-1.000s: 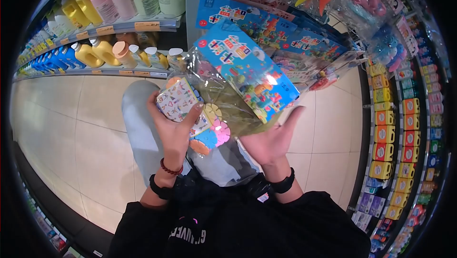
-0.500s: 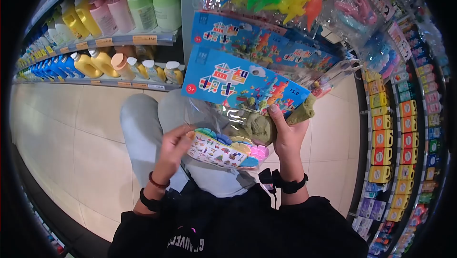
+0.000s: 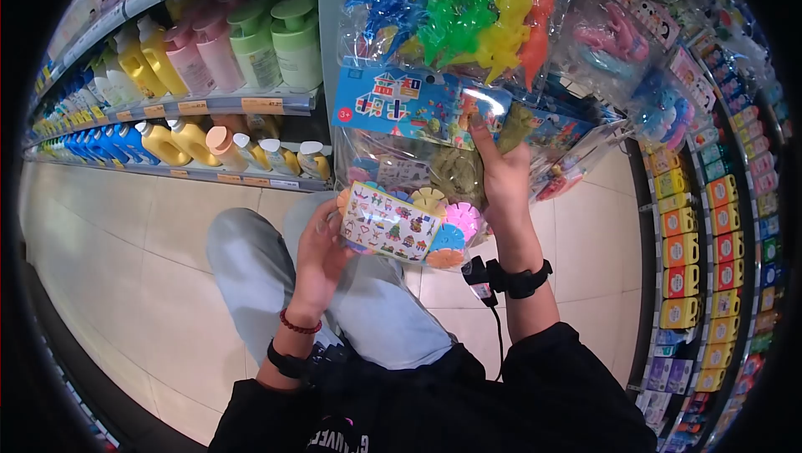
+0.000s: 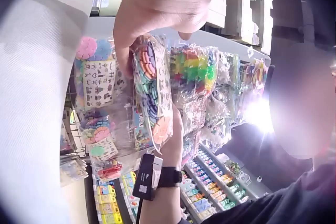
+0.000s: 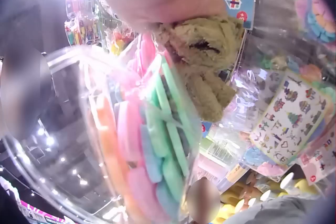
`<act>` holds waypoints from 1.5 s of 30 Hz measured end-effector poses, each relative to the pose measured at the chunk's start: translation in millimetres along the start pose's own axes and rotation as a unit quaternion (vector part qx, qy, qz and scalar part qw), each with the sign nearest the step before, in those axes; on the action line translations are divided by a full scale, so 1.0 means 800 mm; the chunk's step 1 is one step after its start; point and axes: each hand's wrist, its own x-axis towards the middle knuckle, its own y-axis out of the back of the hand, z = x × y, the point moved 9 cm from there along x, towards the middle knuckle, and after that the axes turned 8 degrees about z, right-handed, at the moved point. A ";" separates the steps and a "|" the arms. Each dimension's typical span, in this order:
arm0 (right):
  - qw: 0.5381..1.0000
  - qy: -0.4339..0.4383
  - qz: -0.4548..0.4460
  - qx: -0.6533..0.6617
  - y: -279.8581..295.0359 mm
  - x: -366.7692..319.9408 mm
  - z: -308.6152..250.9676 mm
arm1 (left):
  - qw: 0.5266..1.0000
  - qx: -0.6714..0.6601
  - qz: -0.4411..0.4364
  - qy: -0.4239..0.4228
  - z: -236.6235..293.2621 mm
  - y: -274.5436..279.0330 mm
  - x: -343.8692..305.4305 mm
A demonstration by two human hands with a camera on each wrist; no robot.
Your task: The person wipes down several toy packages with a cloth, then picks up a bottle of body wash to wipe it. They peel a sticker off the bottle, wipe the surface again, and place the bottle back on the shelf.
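Note:
A clear plastic bag of flower-shaped disc toys [image 3: 459,219] hangs upright between both hands, with a printed picture sheet [image 3: 388,221] inside and a blue header card [image 3: 384,104] on top. My left hand [image 3: 320,240] holds its lower left corner; the left wrist view shows the bag edge-on [image 4: 149,87] beneath that hand [image 4: 157,14]. At the bag's upper right, my right hand [image 3: 504,177] grips it, thumb over the header card. Crumpled olive-green cloth [image 3: 455,170] is bunched in the same right hand, seen close by in the right wrist view as a folded wad [image 5: 207,45].
Behind the bag hang similar packs with blue cards [image 3: 555,131]. Above are bagged bright plastic figures [image 3: 468,14] and a pink toy pack [image 3: 614,35]. Shelves of pump bottles [image 3: 292,43] and yellow bottles [image 3: 163,142] stand left, with yellow and red packages [image 3: 681,240] at right.
The right hand, earlier open beside the bag, has come to grip its upper right with the cloth. The bag has straightened and moved forward to the rack. The left hand has shifted to its lower corner.

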 end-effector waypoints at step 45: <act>0.803 0.199 -0.058 -0.559 0.122 0.075 -0.103 | 0.997 0.033 0.057 -0.043 -0.029 0.056 0.009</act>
